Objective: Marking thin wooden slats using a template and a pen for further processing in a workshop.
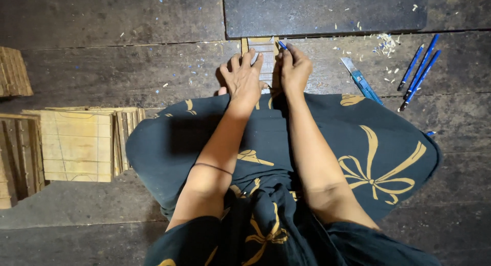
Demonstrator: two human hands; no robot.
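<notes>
I sit on a dark wooden floor in a dark garment with tan bow prints. My left hand (242,78) lies flat, fingers spread, pressing on a small panel of pale wooden strips (260,47) in front of my knees. My right hand (294,67) is closed around a blue pen (282,44), whose tip touches the panel's upper right edge. Most of the panel is hidden under both hands.
Stacks of similar strip panels (76,144) lie at my left, with another pile (14,72) at the far left. A blue utility knife (361,80) and three blue pens (420,69) lie at the right among shavings. A dark slab (327,10) sits ahead.
</notes>
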